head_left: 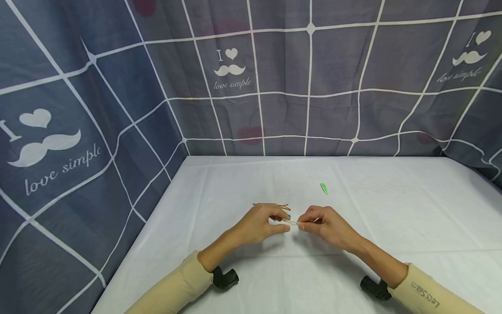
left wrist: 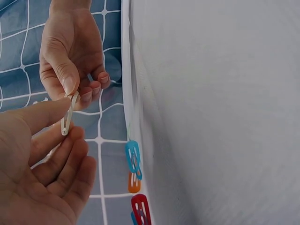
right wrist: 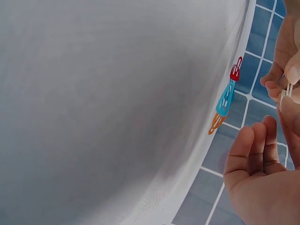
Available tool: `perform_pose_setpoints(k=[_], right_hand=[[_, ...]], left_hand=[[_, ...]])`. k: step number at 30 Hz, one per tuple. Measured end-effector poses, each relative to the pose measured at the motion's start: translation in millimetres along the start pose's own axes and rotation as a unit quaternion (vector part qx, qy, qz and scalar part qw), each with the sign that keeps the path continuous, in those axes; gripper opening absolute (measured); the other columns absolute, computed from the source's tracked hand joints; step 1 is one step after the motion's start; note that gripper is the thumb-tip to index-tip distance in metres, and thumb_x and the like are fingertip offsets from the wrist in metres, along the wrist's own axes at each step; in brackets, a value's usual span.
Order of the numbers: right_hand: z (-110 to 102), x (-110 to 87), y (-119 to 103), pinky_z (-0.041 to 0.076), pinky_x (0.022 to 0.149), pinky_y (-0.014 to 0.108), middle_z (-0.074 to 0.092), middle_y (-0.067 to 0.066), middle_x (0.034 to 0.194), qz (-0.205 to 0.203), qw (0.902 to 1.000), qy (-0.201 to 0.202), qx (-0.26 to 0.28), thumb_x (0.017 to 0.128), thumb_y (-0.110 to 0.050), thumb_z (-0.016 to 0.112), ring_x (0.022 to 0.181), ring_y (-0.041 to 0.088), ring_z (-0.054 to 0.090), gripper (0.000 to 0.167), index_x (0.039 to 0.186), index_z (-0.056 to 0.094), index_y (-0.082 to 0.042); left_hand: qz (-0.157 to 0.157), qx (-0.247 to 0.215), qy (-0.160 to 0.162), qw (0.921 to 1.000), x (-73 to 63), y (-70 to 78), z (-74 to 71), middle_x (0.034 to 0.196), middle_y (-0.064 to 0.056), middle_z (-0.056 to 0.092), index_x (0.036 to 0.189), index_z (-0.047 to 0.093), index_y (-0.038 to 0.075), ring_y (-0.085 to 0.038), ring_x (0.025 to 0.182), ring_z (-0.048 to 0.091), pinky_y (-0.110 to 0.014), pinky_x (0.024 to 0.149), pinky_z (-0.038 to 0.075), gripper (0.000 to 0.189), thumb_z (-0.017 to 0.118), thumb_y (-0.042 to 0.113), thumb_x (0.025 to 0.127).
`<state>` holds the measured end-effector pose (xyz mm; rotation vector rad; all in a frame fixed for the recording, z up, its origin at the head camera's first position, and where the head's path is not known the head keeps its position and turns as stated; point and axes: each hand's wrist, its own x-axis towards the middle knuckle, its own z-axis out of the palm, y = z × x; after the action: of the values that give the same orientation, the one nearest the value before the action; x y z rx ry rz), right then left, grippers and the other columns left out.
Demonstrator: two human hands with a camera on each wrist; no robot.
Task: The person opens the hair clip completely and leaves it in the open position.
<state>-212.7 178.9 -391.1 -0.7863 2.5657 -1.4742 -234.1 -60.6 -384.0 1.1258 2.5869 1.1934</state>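
A cream snap hair clip [head_left: 291, 222] spans the gap between the two hands over the white table. My right hand [head_left: 329, 224] pinches one end of it between thumb and index finger. At the other end, the thumb and index finger of my left hand [head_left: 259, 222] hold it from both sides. The left wrist view shows this clip [left wrist: 68, 117] as a narrow loop with a rounded end by the left index fingertip. Beyond the hands lie a blue clip [left wrist: 132, 152], an orange clip [left wrist: 134, 183] and a red clip [left wrist: 140, 206], partly hidden in the head view.
Farther back on the white table [head_left: 392, 209] lies a green hair clip [head_left: 323, 188]. A grey checked curtain [head_left: 282, 117] stands along the back edge, and another panel closes the left side. Each wrist wears a black camera mount, one at the left [head_left: 225, 279].
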Motion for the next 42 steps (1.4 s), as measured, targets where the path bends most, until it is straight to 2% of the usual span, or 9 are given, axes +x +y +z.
perform_pose_setpoints(k=[5,10,19,22,26,28,33,42], right_hand=[[0.2,0.4,0.2,0.048,0.071,0.027,0.064,-0.001,0.083,0.0,1.0,0.002,-0.003,0.091,-0.015,0.071,0.079,0.015,0.056,0.008,0.093,0.078,-0.011],[0.8,-0.1,-1.0,0.05,0.073,0.027,0.065,-0.001,0.087,0.012,0.9999,0.011,0.004,0.091,-0.014,0.071,0.081,0.014,0.059,0.01,0.098,0.076,-0.009],[0.3,0.4,-2.6,0.05,0.071,0.027,0.064,0.001,0.084,0.018,0.9997,0.016,0.004,0.089,-0.011,0.072,0.08,0.015,0.059,0.007,0.092,0.075,-0.005],[0.1,1.9,-2.4,0.05,0.071,0.027,0.065,0.0,0.085,0.018,0.9997,0.018,0.0,0.089,-0.009,0.072,0.079,0.014,0.06,0.006,0.093,0.074,-0.005],[-1.5,4.3,-0.4,0.05,0.071,0.027,0.066,-0.001,0.085,0.026,0.9993,0.027,-0.003,0.089,-0.007,0.072,0.078,0.014,0.06,0.005,0.092,0.075,-0.005],[-3.4,5.5,0.7,0.05,0.07,0.027,0.066,-0.001,0.085,0.028,0.9991,0.031,-0.005,0.089,-0.007,0.071,0.078,0.015,0.06,0.006,0.093,0.075,-0.005],[-8.8,8.7,3.1,0.05,0.069,0.027,0.067,0.0,0.086,0.034,0.9986,0.04,-0.01,0.088,-0.006,0.071,0.078,0.015,0.059,0.006,0.093,0.075,-0.004],[-22.8,19.8,11.8,0.047,0.07,0.029,0.068,0.002,0.089,0.054,0.997,0.043,-0.036,0.089,-0.007,0.07,0.082,0.019,0.059,0.007,0.094,0.075,-0.004]], left_hand=[[-0.002,0.004,0.006,1.0,0.1,0.4,0.8,0.11,0.002,0.069,0.103,0.075,0.01,-0.01,0.092,0.061,-0.029,0.085,0.05,0.018,0.077,0.017,0.087],[-0.011,0.005,0.004,0.9999,0.9,0.4,1.4,0.104,0.007,0.069,0.102,0.076,0.011,-0.009,0.092,0.062,-0.024,0.086,0.049,0.016,0.077,0.018,0.087],[-0.001,0.008,0.006,1.0,1.7,-0.2,1.5,0.121,-0.006,0.068,0.103,0.075,0.009,-0.005,0.095,0.06,-0.021,0.086,0.048,0.017,0.075,0.018,0.089],[-0.005,0.006,0.007,0.9999,3.8,-0.4,1.4,0.117,-0.002,0.069,0.103,0.075,0.009,-0.005,0.097,0.061,-0.021,0.086,0.048,0.016,0.075,0.017,0.089],[-0.009,0.015,0.007,0.9998,9.9,-1.9,1.5,0.102,0.007,0.069,0.102,0.076,0.01,-0.005,0.1,0.062,-0.024,0.087,0.049,0.016,0.075,0.018,0.089],[-0.011,0.025,0.006,0.9996,13.4,-2.0,1.1,0.1,0.007,0.069,0.103,0.076,0.01,-0.007,0.101,0.061,-0.027,0.087,0.049,0.016,0.075,0.019,0.089],[-0.021,0.048,0.005,0.9986,22.3,-2.6,1.5,0.099,0.006,0.07,0.106,0.076,0.01,-0.013,0.098,0.062,-0.026,0.084,0.048,0.02,0.075,0.021,0.089],[-0.043,0.052,0.005,0.9977,44.7,-11.7,5.0,0.101,0.006,0.07,0.106,0.076,0.01,-0.013,0.099,0.063,-0.023,0.083,0.047,0.022,0.075,0.023,0.088]])
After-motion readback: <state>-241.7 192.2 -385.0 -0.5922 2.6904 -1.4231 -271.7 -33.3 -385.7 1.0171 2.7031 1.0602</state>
